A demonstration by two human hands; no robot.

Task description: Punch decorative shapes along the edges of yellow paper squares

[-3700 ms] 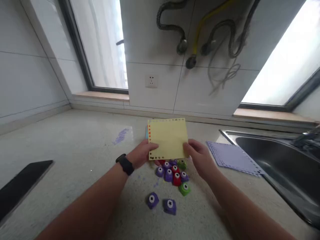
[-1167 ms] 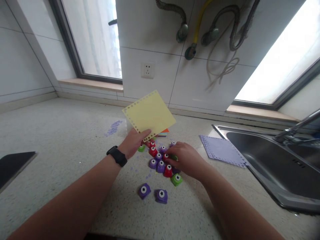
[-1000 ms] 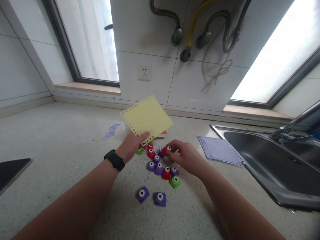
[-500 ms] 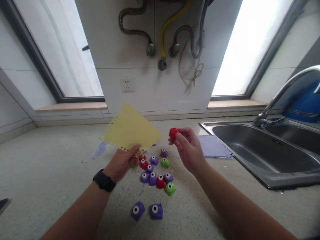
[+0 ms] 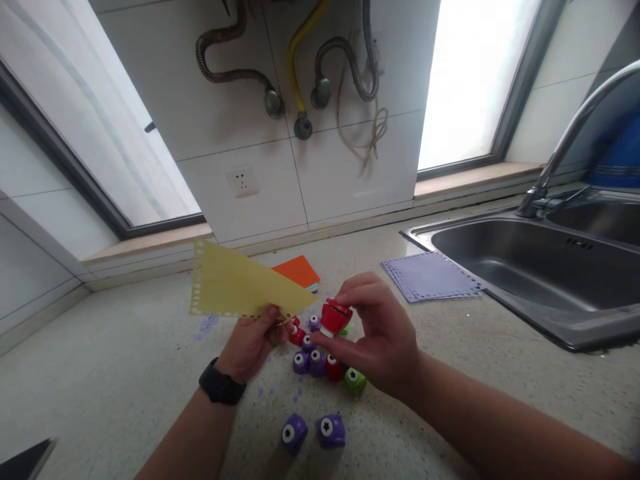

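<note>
Between the thumb and fingers of my left hand point(image 5: 257, 340) is a yellow sheet of paper point(image 5: 240, 283), held up off the counter, with small punched holes along its left and lower edges. My right hand point(image 5: 383, 333) pinches a red craft punch point(image 5: 335, 317), its white button turned down against the thumb and its slot facing up. The punch is just right of the paper's right corner, apart from it. Below the hands lie several purple punches point(image 5: 316, 363), a red punch point(image 5: 333, 367) and a green punch point(image 5: 355, 380). Nearer to me are two more purple punches, one a star punch point(image 5: 332, 430).
Purple punched sheets point(image 5: 430, 275) lie stacked by the steel sink point(image 5: 520, 257) at right. Orange paper point(image 5: 300, 270) rests on a pile behind the yellow sheet. Purple paper bits point(image 5: 207, 327) are scattered on the counter. A dark flat object point(image 5: 27, 460) is at lower left.
My right hand has turned the red punch over and brought it lower and slightly left. The yellow sheet has tilted, uncovering the orange paper. The camera view has tilted.
</note>
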